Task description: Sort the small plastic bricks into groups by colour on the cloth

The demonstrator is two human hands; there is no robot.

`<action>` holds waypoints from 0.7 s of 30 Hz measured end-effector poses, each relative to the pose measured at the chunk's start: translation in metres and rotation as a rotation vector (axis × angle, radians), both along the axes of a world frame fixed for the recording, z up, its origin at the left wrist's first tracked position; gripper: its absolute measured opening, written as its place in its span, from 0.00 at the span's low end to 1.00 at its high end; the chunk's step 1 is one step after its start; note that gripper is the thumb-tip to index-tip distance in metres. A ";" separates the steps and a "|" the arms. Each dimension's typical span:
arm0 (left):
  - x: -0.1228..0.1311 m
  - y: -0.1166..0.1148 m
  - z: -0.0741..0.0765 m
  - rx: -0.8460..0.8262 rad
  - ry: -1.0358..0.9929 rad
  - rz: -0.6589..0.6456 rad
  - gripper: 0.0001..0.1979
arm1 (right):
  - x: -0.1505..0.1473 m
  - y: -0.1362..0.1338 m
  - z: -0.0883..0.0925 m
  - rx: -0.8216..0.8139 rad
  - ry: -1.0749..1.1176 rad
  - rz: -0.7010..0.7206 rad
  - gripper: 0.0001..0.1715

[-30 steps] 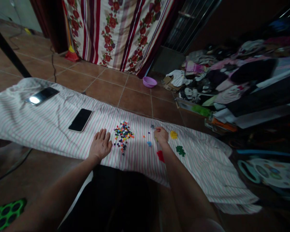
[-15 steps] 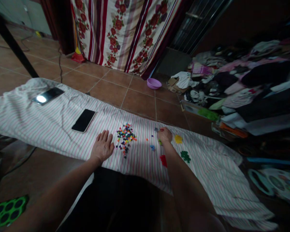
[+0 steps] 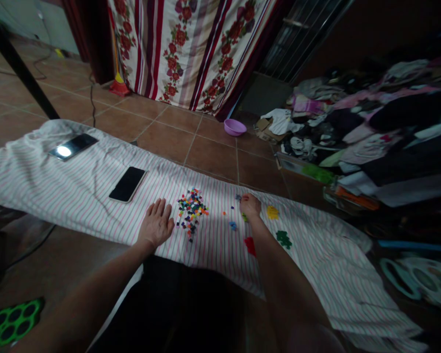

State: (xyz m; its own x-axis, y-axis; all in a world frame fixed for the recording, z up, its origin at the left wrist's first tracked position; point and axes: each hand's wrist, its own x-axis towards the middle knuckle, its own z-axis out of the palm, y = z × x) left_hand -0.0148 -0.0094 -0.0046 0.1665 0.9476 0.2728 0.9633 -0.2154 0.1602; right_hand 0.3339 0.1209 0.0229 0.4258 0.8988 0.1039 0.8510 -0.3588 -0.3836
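Observation:
My left hand (image 3: 156,224) lies flat on the striped cloth (image 3: 213,245), fingers stretched out, just left of a heap of small mixed-colour cubes (image 3: 191,208). My right hand (image 3: 250,206) has its fingers pinched beside a few small grey pieces (image 3: 237,197); whether anything is between the fingertips is hidden. Around that hand lie light green pieces (image 3: 244,217), blue pieces (image 3: 232,225), a yellow group (image 3: 272,212), a dark green group (image 3: 283,239) and a red group (image 3: 250,246), partly covered by my forearm. A single orange piece (image 3: 224,213) lies apart.
A dark-screened phone (image 3: 128,184) and a second shiny phone (image 3: 73,146) rest on the cloth at left. Beyond are a tiled floor, a purple basin (image 3: 234,127) and a floral curtain (image 3: 194,54). Piled clothes (image 3: 353,122) stand at right.
Almost nothing differs. My right hand stays by the grey pieces with only a slight shift of its fingers, and my left hand keeps still.

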 end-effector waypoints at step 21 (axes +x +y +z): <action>0.000 0.000 0.000 0.014 0.000 -0.008 0.25 | 0.003 -0.038 0.016 0.232 -0.001 0.152 0.21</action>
State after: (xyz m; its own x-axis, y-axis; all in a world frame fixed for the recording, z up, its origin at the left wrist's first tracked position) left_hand -0.0147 -0.0096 -0.0049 0.1742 0.9422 0.2862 0.9615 -0.2255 0.1571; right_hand 0.3372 0.0833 0.0386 0.2877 0.9045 0.3149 0.8889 -0.1297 -0.4394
